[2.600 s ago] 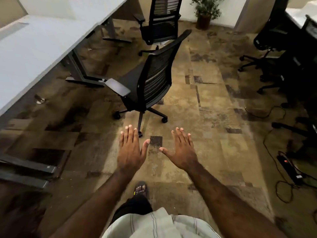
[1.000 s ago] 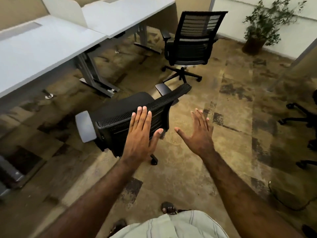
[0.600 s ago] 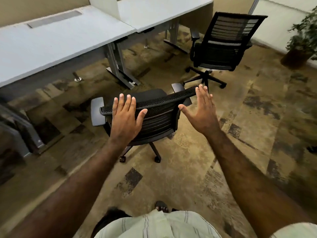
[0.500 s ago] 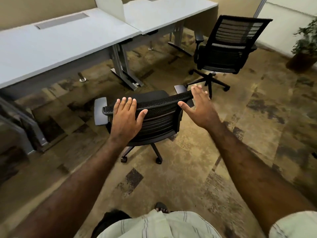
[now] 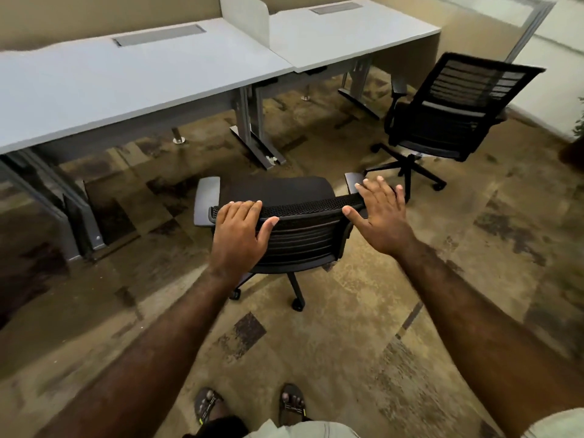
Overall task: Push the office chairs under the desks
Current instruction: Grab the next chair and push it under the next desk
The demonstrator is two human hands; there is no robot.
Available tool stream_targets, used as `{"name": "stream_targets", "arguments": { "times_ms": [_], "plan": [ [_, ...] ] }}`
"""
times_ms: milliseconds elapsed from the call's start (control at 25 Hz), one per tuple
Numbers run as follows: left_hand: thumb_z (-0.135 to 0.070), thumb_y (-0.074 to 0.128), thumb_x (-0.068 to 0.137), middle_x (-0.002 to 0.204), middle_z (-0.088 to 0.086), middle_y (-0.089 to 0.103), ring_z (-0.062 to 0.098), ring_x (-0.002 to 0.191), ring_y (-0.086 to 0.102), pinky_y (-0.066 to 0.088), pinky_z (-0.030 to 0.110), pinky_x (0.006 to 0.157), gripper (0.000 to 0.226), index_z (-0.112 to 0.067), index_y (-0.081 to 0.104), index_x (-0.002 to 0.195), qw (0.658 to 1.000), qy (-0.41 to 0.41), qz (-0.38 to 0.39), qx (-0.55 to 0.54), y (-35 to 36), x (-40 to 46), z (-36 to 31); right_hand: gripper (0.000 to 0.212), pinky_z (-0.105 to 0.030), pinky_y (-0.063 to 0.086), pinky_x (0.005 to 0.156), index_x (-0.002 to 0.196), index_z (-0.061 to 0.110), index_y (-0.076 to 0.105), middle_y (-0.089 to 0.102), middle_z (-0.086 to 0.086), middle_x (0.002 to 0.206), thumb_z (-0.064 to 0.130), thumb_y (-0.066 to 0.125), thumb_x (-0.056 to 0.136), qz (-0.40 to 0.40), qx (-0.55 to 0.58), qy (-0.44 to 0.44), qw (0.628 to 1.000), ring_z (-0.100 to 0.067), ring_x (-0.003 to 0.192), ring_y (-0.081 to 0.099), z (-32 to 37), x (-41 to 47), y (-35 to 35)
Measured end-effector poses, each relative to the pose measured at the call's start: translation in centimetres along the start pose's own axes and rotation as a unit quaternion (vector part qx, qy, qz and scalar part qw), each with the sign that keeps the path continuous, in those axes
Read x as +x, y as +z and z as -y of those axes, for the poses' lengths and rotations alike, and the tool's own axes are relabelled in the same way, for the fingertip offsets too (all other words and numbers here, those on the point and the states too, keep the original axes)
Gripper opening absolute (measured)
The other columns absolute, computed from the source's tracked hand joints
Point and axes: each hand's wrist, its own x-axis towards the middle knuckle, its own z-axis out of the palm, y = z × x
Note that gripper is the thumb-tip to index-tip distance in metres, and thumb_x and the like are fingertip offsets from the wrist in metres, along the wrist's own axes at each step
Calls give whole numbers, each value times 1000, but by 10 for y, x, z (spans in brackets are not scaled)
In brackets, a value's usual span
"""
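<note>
A black mesh office chair (image 5: 303,238) with grey armrests stands on the carpet just in front of me, its back toward me and its seat facing the left grey desk (image 5: 126,77). My left hand (image 5: 238,235) rests on the left end of the backrest's top edge, fingers curled over it. My right hand (image 5: 380,213) lies flat on the right end of that edge, fingers spread. A second black chair (image 5: 448,118) stands to the right, out from the right desk (image 5: 347,33).
Grey metal desk legs (image 5: 252,134) stand between the two desks, and more legs (image 5: 72,216) are at the left. A low divider panel (image 5: 249,17) separates the desktops. My sandalled feet (image 5: 249,406) are behind the chair on patterned carpet.
I have walked up to the near chair and turned to face the desks. Both hands have come down onto the top of its backrest, the left one curling over the edge.
</note>
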Motion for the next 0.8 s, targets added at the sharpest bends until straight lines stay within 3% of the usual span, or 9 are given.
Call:
{"name": "stream_targets", "arguments": {
  "times_ms": [160, 360, 800],
  "plan": [
    [-57, 45, 109, 125, 11, 73, 29, 119, 65, 45, 47, 111, 59, -7, 69, 131, 1000, -9, -14, -1, -1, -8, 17, 105, -51, -18, 132, 171, 22, 27, 15, -6, 181, 90, 4, 95, -9, -2, -10, 1000, -20, 168, -7, 19, -3, 9],
    [-59, 36, 111, 129, 10, 73, 30, 122, 65, 41, 46, 113, 65, -7, 68, 133, 1000, -11, -9, 5, -7, -11, 39, 93, -51, -17, 132, 172, 19, 22, 6, -7, 182, 80, 16, 102, -20, -13, -22, 999, -21, 168, -11, 35, 2, 21],
    [-54, 32, 112, 133, 10, 72, 30, 129, 62, 36, 47, 116, 62, -8, 68, 135, 999, -39, -22, -17, -15, -2, 88, 94, -53, -17, 132, 172, 22, 20, 7, -6, 181, 82, 14, 100, -15, 6, -29, 999, -20, 168, -11, 81, 31, 40]
  ]
}}
